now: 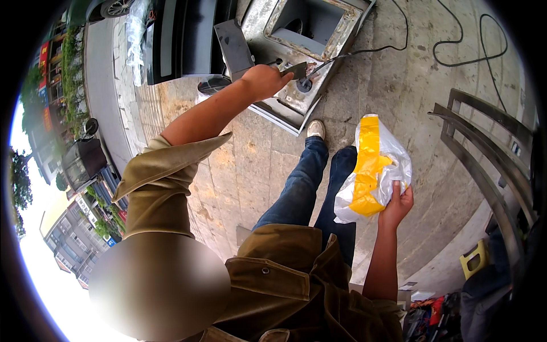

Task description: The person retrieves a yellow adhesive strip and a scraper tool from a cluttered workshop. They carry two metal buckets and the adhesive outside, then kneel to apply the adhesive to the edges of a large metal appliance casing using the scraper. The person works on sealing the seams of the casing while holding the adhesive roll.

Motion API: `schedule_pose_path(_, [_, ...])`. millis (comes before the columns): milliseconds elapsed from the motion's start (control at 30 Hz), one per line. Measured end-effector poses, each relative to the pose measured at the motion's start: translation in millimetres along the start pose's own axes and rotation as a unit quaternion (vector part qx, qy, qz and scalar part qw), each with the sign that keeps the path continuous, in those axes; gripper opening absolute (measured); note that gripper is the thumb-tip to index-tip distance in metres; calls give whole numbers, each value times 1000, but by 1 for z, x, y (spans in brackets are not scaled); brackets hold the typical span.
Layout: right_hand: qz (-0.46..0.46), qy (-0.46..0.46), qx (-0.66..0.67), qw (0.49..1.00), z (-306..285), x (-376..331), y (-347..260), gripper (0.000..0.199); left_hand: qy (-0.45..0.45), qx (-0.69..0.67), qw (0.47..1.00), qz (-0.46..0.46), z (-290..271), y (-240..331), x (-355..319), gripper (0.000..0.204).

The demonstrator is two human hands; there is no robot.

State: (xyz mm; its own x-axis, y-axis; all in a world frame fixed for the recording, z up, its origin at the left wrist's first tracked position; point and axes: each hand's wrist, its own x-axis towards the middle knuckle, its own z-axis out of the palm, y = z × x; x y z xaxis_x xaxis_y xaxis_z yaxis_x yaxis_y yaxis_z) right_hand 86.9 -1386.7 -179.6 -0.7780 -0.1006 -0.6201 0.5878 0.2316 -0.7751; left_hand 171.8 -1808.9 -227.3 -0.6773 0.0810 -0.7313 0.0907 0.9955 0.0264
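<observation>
My left hand (pixel 265 82) reaches out over a worn, whitish metal housing (pixel 259 34) and is closed on a scraper (pixel 296 70) with a flat grey blade; its handle is hidden in my fingers. Just beyond the blade, a round dark fitting (pixel 305 85) sits on the dirty metal. Rust and grime line the housing's square opening. In my right hand (pixel 397 202), beside my legs, is a white plastic bag (pixel 401 159) with a broad yellow band. The thumb lies on the bag and the other fingers are partly hidden; its contents do not show.
A black cable (pixel 393 49) runs from the housing across the paving. Curved metal bars (pixel 484 148) stand at the right, near a yellow plastic piece (pixel 474 258). Left of the housing are a dark cabinet (pixel 194 40) and a bucket (pixel 212 85). Mixed items lie at the lower right.
</observation>
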Motion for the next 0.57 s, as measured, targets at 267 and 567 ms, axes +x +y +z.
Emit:
schedule_pose_path(267, [3,24,8,1000,-4,-3,1,25,-37,76,993,78,-20,-19,15,54])
schedule_pose_path(567, [11,44,32,998,-18,-5,16,27,-73,97,981,149,-27,-38,38,60])
